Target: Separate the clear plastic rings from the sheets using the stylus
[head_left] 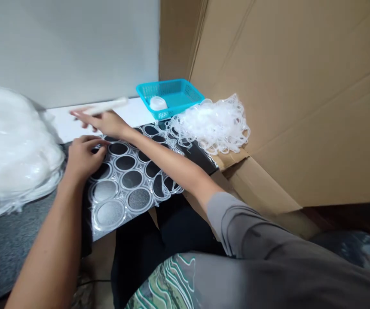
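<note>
A clear plastic sheet [116, 174] with rows of round ring-edged openings lies over a dark surface in front of me. My left hand [86, 155] rests on its left part, fingers lying forward and thumb apart, with nothing visible in it. Just beyond, my right hand [104, 122] reaches across the sheet's far edge. It is closed around a slim white pen-like stick [109, 106], which points to the right and is blurred by motion. The stick's exact kind cannot be made out.
A large pile of white plastic [13, 146] rises at the left. At the back stands a turquoise basket [180, 88] with a small white round piece [158, 103] inside. Beside it lies a heap of clear plastic rings [213, 124]. Large cardboard [284, 98] borders the right.
</note>
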The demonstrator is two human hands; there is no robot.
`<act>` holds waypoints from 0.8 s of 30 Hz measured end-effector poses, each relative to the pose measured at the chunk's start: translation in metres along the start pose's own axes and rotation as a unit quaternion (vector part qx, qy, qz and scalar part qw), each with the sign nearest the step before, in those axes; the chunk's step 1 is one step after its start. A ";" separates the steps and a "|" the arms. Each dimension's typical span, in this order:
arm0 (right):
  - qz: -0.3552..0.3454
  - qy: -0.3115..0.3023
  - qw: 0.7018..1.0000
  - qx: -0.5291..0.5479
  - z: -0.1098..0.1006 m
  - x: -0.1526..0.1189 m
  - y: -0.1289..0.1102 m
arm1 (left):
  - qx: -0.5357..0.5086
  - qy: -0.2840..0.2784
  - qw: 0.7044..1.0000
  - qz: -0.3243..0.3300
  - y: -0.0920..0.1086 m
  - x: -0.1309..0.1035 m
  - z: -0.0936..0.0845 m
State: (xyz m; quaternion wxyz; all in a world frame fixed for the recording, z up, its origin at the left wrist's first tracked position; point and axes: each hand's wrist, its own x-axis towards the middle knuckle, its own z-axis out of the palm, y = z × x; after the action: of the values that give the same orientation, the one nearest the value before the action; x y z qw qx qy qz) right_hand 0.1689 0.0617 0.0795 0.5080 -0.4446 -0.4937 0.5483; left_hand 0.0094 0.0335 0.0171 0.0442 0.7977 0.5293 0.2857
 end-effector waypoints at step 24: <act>-0.141 -0.134 0.944 -0.266 -0.048 -0.025 0.070 | 0.073 -0.039 0.993 -0.087 -0.007 -0.032 -0.005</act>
State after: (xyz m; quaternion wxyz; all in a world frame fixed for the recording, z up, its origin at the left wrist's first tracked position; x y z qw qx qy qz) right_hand 0.2101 0.0418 0.0042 0.3724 -0.4114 -0.7430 0.3742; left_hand -0.0078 0.0072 0.0058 0.0306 0.7603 0.6139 0.2102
